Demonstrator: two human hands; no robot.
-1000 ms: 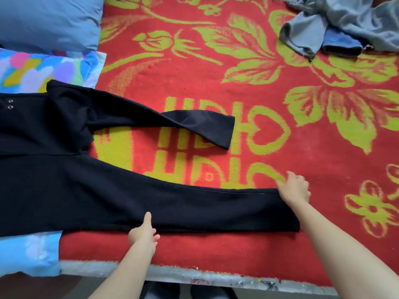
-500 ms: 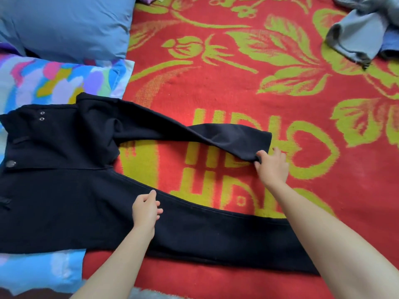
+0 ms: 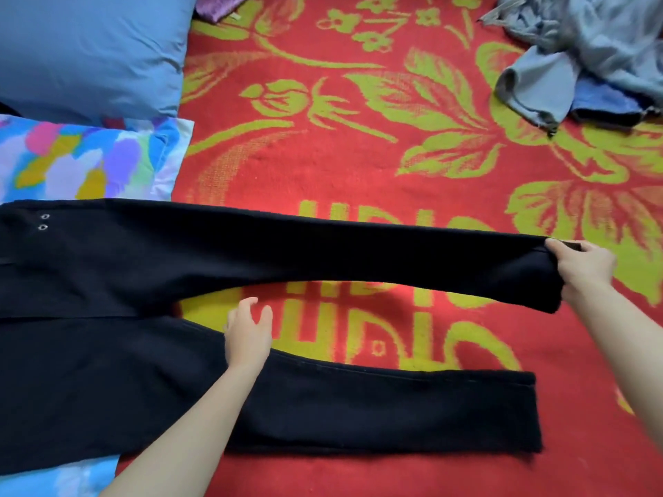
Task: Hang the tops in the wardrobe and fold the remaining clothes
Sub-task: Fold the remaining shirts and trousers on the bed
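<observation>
Trousers, black, heavy knit-like fabric [image 3: 107, 281], lie across a red blanket with yellow-green floral pattern [image 3: 358, 156], waistband off to our left, both legs running out to the right. Long axis of each leg is left-to-right, roughly parallel. Near leg [image 3: 394, 410] lies flat on the blanket. Far leg [image 3: 358, 256] is stretched out and lifted at its cuff end, red blanket showing in the gap between the two legs.

Our right hand [image 3: 583, 270] pinches the far leg's cuff, fingers closed on the hem, thumb on top. Our left hand [image 3: 247, 335] sits at the inner edge of the near leg close to the crotch, fingers spread and loose, holding nothing; whether the palm presses the cloth we cannot tell.

Key relation: held cuff lies straight beyond the near leg's cuff [image 3: 531, 410], so we judge the coming move is pulling the far leg toward us to stack it on the near one. Right hand carries it; left is nearer the crotch pivot.

Grey crumpled clothes [image 3: 574, 55] wait well apart at the top right. Plain blue pillow [image 3: 89, 48] and multicolour patterned pillow [image 3: 89, 159] lie at left.
</observation>
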